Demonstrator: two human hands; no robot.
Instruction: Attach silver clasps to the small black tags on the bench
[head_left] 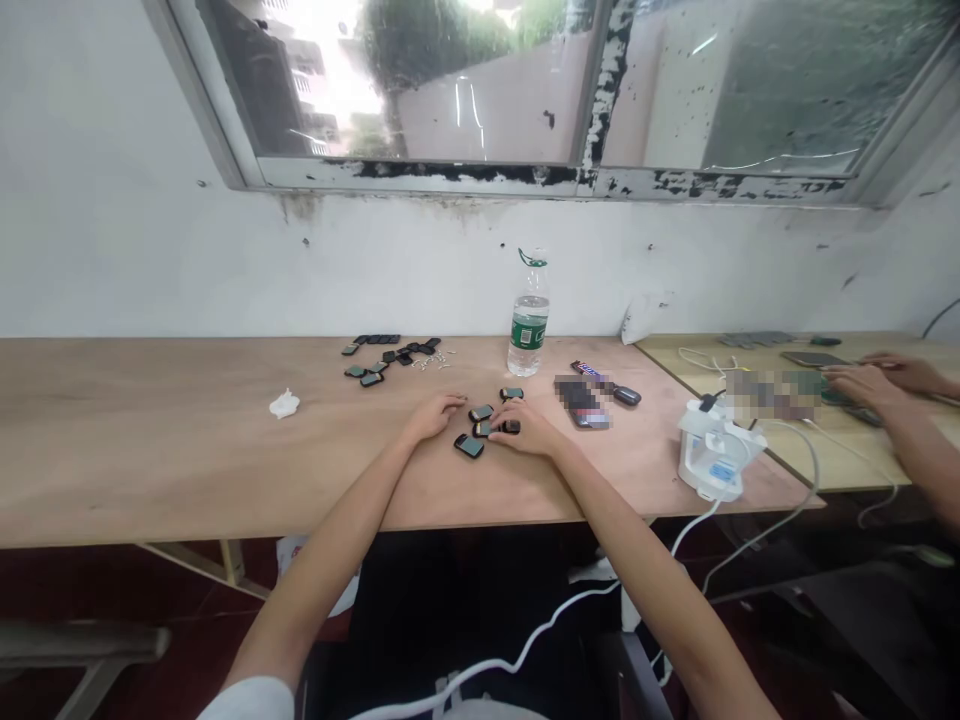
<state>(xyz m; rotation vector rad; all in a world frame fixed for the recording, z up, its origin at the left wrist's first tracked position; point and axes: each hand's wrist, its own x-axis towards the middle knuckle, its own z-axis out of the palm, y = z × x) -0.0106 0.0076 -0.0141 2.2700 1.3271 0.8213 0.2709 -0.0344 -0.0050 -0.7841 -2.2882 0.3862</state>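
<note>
Right grip (523, 427) touches a small black device (481, 429), whether holding I can't tell.

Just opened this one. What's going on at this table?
A person's right hand touches one of several small black gadgets on the table; its grip is unclear. The left hand rests beside them. More black pieces lie farther back, near scattered white bits. A water bottle stands behind, and another person's hands are at the right.
</note>
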